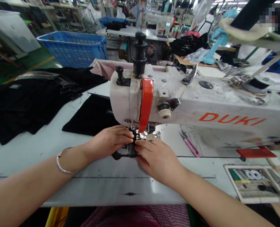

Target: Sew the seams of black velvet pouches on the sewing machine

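A white sewing machine (201, 101) with an orange guard stands across the table. My left hand (108, 142) and my right hand (157, 157) meet under its needle area. Both have their fingers pressed together on a small piece of black fabric (124, 152) lying on the machine bed at the presser foot (146, 135). A silver bangle (62, 160) sits on my left wrist. Most of the small fabric piece is hidden under my hands.
Black fabric pieces (31, 101) lie piled at the left, one flat piece (90, 116) behind my left hand. Pink-handled snips (189, 144) lie right of the needle. A tray (255, 183) of small parts sits at the front right. A blue basket (73, 47) stands behind.
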`<state>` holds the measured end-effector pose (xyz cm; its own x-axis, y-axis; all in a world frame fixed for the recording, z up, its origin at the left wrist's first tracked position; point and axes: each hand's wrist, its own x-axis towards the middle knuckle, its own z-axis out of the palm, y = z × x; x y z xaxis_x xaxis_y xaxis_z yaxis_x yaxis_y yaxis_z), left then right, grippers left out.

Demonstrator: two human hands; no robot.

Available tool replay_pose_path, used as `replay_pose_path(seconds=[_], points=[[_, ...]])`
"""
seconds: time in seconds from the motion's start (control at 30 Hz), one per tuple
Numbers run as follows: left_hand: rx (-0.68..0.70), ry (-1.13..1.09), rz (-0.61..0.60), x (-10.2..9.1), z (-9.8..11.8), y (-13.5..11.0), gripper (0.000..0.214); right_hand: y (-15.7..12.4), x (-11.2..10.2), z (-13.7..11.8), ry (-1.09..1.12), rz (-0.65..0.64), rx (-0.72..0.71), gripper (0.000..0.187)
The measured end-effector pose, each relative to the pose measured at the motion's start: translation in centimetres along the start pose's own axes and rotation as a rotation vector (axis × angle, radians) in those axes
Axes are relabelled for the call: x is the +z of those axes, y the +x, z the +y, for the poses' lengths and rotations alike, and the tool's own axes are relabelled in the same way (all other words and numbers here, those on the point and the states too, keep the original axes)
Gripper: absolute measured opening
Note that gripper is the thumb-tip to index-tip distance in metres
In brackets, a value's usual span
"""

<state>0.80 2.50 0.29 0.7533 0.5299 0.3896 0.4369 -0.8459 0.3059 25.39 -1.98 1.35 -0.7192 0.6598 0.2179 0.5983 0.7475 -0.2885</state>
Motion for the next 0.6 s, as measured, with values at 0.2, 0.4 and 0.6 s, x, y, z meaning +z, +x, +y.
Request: replay_pose_path(seconds=[0.2,0.4,0.6], points=[[-0.119,0.040,0.027,0.8,-2.4,0.4,0.024,0.7,0.9,0.7,0.008,0.049,0.046,0.027],[-0.184,0.065,0.017,2.2,-4.7,-0.1,0.023,0.8,1.5,1.0,0.049,0.137,0.022,0.023],[-0.175,0.080,-0.041,1.8,-4.9,-0.2,0.024,0.4,0.8,1.6,0.100,0.298,0.051,0.019]])
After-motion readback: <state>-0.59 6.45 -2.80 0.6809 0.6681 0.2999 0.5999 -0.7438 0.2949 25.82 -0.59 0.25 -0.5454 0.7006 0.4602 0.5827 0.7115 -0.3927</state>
